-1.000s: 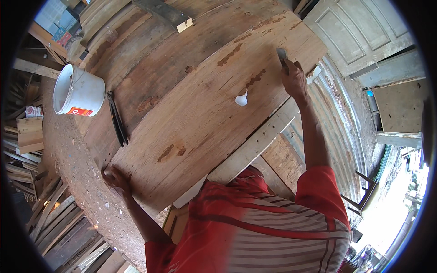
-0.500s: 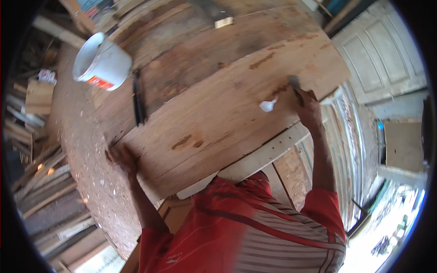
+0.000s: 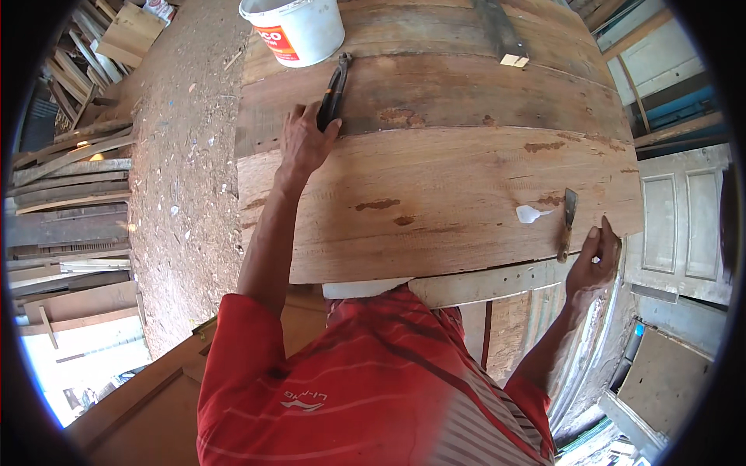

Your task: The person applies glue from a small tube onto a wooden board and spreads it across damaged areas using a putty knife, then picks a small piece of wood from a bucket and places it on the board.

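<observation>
My left hand point(image 3: 305, 144) has its thumb and fingers around the handle ends of black pincers point(image 3: 334, 92), which lie on the planks with their jaws pointing away. My right hand point(image 3: 592, 268) is at the near right edge of a wide wooden board point(image 3: 334, 245), fingers apart and partly bent. Just left of it, a putty knife point(image 3: 568, 225) with a worn handle lies on the board, untouched. Beside the knife is a small white blob point(image 3: 530, 213) with a thin tail. Brown filler-like patches point(image 3: 378, 204) mark the board.
A white bucket point(image 3: 311, 35) with a red label stands at the far left of the planks. A dark bar point(image 3: 503, 35) with a pale end lies at the far side. Stacked timber point(image 3: 74, 182) lines the left, and a panelled door point(image 3: 680, 221) leans at right.
My left hand has moved from the board's left edge out to the pincers and taken hold of them. My right hand has let go of the putty knife. The view has turned.
</observation>
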Tool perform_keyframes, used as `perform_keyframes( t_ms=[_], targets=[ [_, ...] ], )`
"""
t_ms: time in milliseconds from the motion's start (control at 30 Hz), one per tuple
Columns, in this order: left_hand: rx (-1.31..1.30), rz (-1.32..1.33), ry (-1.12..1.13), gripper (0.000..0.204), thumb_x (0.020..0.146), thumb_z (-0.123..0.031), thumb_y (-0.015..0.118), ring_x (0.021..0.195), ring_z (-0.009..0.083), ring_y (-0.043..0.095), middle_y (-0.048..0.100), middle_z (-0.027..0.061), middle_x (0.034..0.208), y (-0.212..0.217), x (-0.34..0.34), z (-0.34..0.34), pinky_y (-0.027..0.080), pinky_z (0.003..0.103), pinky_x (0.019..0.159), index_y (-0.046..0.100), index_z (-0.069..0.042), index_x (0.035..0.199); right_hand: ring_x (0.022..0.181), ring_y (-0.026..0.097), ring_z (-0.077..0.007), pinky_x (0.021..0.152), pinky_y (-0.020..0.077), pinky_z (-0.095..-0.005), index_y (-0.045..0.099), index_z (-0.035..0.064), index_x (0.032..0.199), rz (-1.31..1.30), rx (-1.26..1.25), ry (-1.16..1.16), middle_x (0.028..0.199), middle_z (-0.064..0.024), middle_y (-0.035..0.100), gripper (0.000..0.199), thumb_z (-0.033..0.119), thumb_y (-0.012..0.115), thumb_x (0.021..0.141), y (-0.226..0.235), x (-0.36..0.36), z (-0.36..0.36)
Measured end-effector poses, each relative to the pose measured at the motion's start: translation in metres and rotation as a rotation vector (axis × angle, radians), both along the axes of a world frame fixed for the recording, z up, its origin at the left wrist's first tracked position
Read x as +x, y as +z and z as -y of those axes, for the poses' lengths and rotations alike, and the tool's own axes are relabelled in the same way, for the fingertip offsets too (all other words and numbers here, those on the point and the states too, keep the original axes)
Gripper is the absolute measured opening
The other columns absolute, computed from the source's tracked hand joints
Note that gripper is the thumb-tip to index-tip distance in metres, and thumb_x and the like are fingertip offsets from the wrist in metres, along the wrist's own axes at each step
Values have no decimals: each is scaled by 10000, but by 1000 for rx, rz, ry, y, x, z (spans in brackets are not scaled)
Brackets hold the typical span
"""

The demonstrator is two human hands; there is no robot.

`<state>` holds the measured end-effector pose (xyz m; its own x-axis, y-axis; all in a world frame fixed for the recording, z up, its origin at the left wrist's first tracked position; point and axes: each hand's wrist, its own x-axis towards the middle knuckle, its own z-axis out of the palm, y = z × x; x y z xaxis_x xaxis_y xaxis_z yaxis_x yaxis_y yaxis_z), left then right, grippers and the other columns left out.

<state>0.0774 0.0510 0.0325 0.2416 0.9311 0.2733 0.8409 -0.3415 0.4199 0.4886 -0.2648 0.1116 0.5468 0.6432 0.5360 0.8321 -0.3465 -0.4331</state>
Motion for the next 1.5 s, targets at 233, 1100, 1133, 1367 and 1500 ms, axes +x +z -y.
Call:
perform_keyframes(
  t_ms=[233, 1100, 1133, 1367, 1500],
  targets=[
    [41, 118, -54, 443, 885, -249, 760, 985, 419, 652, 663, 239, 1066, -13, 7, -10, 521, 490, 861, 675, -6, 1245, 747, 651, -199, 593, 520, -313, 716, 4, 1121, -132, 41, 310, 956, -119, 689, 177, 22, 713, 945, -14, -77, -16],
    [112, 313, 89, 226, 973, -258, 708, 827, 314, 655, 677, 155, 884, -24, -2, -6, 525, 415, 757, 747, -51, 1055, 693, 601, -158, 655, 500, -320, 623, 49, 1282, -496, -236, 322, 859, -92, 684, 357, 251, 717, 1003, -80, -75, -156],
    [107, 312, 88, 220, 973, -251, 707, 825, 313, 654, 675, 157, 879, -24, -2, -6, 523, 417, 754, 746, -50, 1052, 682, 577, -124, 635, 488, -300, 639, 34, 1228, -525, -277, 359, 846, -57, 675, 340, 274, 723, 1003, -81, -75, -175],
    [86, 384, 97, 184, 965, -202, 711, 820, 317, 648, 654, 160, 898, -21, -1, -7, 519, 420, 760, 740, -41, 1050, 635, 516, -36, 566, 423, -229, 706, 36, 1076, -946, -1, 493, 778, 24, 633, 343, 370, 724, 1004, -103, -101, -284],
    [86, 367, 113, 168, 967, -188, 704, 817, 320, 645, 652, 156, 912, -17, -2, -4, 515, 421, 760, 738, -41, 1040, 698, 549, -105, 657, 463, -312, 713, 4, 1086, -825, -38, 513, 816, -13, 659, 387, 383, 691, 1007, -102, -112, -315]
  ],
)
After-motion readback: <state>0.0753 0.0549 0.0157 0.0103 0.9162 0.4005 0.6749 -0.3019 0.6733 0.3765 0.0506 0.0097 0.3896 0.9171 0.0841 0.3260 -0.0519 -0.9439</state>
